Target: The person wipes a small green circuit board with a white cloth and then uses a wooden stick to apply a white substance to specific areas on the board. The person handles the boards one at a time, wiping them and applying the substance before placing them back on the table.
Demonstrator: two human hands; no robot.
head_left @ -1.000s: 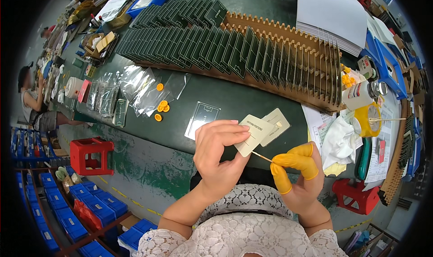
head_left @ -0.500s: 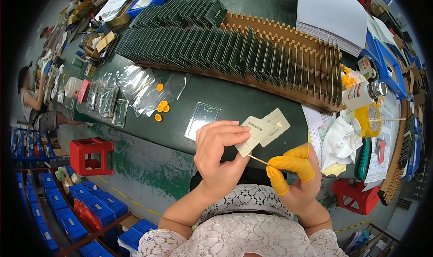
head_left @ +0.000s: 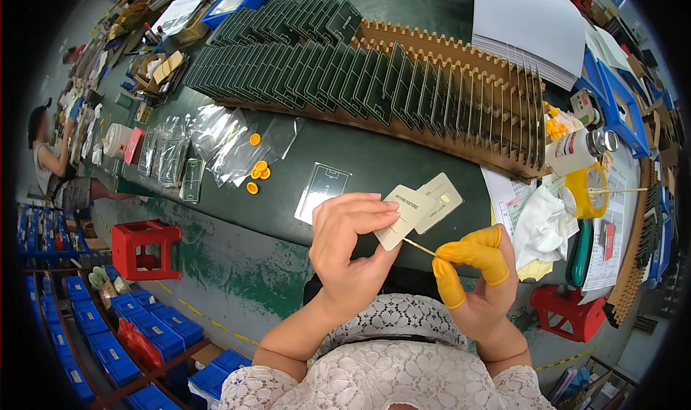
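Note:
My left hand (head_left: 345,248) pinches two cream cards fanned apart: a front card (head_left: 404,212) with rounded corners and a few printed lines, and a rear card (head_left: 441,203) bearing a small pale patch. Yellow finger cots cover the thumb and some fingers of my right hand (head_left: 479,277). Between those fingertips is a thin wooden swab stick (head_left: 420,248), whose pale tip reaches the front card's lower right edge; whether it touches cannot be told. Just beyond my left hand, a dark green card (head_left: 335,174) with white outlines lies on the green table (head_left: 273,208).
Long wooden slotted racks (head_left: 497,151) hold many upright green cards. Clear plastic bags (head_left: 223,140) and several yellow finger cots (head_left: 260,170) lie left. A bottle (head_left: 572,151), yellow tape roll (head_left: 589,192) and white cloth (head_left: 541,226) sit right. A red stool (head_left: 146,250) stands on the floor.
My right hand has shifted slightly up and to the right with the swab stick, its tip moving along the card's edge. My left hand and the cards have stayed put.

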